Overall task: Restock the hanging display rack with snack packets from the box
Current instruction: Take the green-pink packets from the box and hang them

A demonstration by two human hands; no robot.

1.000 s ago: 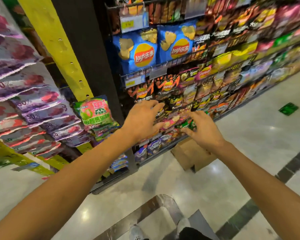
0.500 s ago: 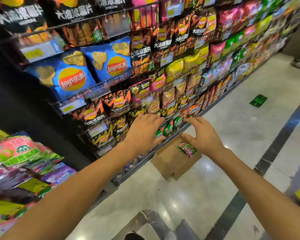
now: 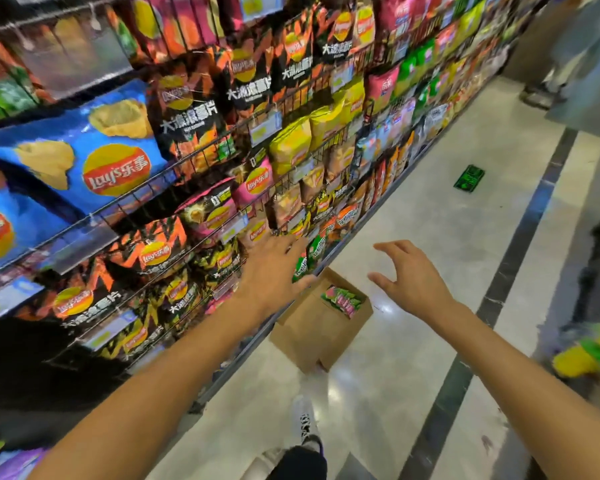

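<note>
Two hands, left [image 3: 271,271] and right [image 3: 409,278], reach spread, empty, beside Lay's bags [image 3: 80,157].

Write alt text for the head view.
Two bare hands reach out, the left hand at green packets low on a snack rack, the right hand open above an open box of packets on the floor.

Two bare hands reach out: the left hand [image 3: 270,271] and the right hand [image 3: 409,278]. One open brown cardboard box [image 3: 312,336] stands on the floor. Inside this box is one small bunch of green-and-pink snack packets [image 3: 343,301]; their number I cannot tell. Left of the box, two big blue crisp bags [image 3: 80,157] hang.
</note>
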